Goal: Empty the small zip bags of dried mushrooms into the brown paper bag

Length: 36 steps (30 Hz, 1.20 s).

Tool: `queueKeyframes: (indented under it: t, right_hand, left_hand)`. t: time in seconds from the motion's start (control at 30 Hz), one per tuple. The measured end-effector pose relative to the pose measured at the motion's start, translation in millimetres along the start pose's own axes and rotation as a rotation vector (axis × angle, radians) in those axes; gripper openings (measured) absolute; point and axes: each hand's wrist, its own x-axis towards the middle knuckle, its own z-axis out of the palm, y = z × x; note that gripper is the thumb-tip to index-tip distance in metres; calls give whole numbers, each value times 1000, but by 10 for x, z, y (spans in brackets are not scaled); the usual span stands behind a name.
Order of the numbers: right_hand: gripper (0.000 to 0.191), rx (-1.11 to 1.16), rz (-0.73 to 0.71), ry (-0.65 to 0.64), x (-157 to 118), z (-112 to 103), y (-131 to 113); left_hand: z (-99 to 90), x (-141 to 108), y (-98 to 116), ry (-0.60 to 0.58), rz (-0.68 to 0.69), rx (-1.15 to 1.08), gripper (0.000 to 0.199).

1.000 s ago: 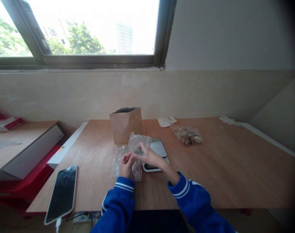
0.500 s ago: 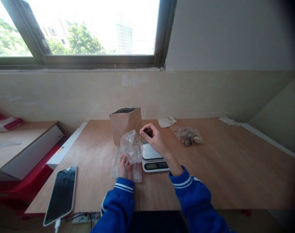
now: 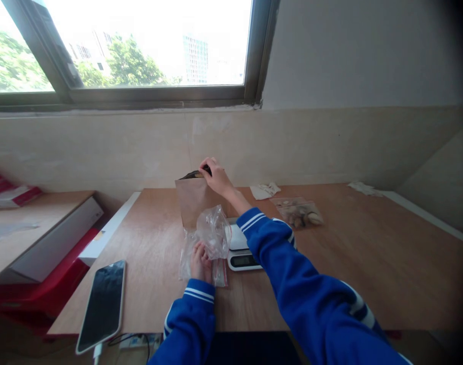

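Note:
A brown paper pouch (image 3: 196, 203) stands upright with its top open. Over its mouth is my right hand (image 3: 216, 177), fingers closed on a small dark item partly hidden by them. My left hand (image 3: 201, 261) grips a clear plastic bag (image 3: 214, 235) in front of the pouch. More flat clear bags (image 3: 220, 274) with red seal edges lie beneath that hand. Just right of them sits a white kitchen scale (image 3: 239, 241), partly covered by my right sleeve.
A zip bag of brown and pale pieces (image 3: 299, 213) lies right of the scale. White crumpled tissue (image 3: 264, 190) is near the wall, another (image 3: 364, 189) farther right. A phone (image 3: 102, 304) with a charging cable lies front left.
My right hand has moved up and left from above the scale to the pouch's mouth, still holding the dark item. My left hand keeps hold of the clear bag.

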Motion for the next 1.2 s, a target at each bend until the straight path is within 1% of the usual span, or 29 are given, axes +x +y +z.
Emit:
queueKeyframes:
  t: [0.07,0.1,0.23,0.3,0.4,0.5,0.57,0.63,0.7,0.77,0.8,0.83,0.87,0.9,0.97,1.03,1.1,1.17,1.2]
  right_hand:
    - [14,-24,11,34,-63,10,7]
    - [16,-45,6,29,-91,10,5]
    - [30,-246,2,-59,-184,17,-11]
    - [35,-349,21,-76,-228,18,-38]
    - [33,-379,31,-15,-332,-18,-143]
    - [32,-282,83,128,-576,-85,-294]
    - [30,-167,187,236,-846,-119,-378]
    - [30,-46,354,272,-1171,-141,-435]
    - [41,116,583,261,-1488,-168,-475]
    - [43,388,737,159,-1743,-222,-515]
    - [42,508,783,120,-1839,-263,-537]
    - [42,595,807,104,-1913,-311,-559]
    - [42,643,816,121,-1969,-365,-579]
    - [41,652,815,167,-2010,-421,-596]
    - [41,609,799,284,-2060,-528,-617]
    - [43,575,791,349,-2087,-610,-630]
    - [45,560,795,355,-2104,-658,-653]
    - [46,534,799,342,-2110,-672,-700]
    - [46,513,802,334,-2109,-666,-731]
  left_hand:
    - [0,4,-5,-4,-3,1,22]
    - [1,5,-6,-5,-4,0,22]
    - [5,5,-1,-3,-8,-1,23]
    - [10,-4,8,-2,-16,7,24]
    - [27,-28,31,4,-23,24,26]
    - [53,-69,64,10,-18,37,29]
    - [76,-105,84,-4,-14,47,32]
    - [103,-143,95,-46,-1,59,33]
    - [129,-174,90,-106,38,70,32]
    - [146,-186,69,-167,125,97,29]
    - [149,-185,56,-188,189,126,26]
    - [148,-181,44,-204,258,168,23]
    - [143,-175,35,-220,322,222,21]
    - [138,-172,32,-241,374,287,19]
    - [131,-183,54,-307,435,428,17]
    - [146,-228,116,-416,462,546,19]
    - [195,-305,209,-527,474,619,25]
    - [275,-396,305,-585,447,688,32]
    - [320,-441,343,-584,417,741,36]
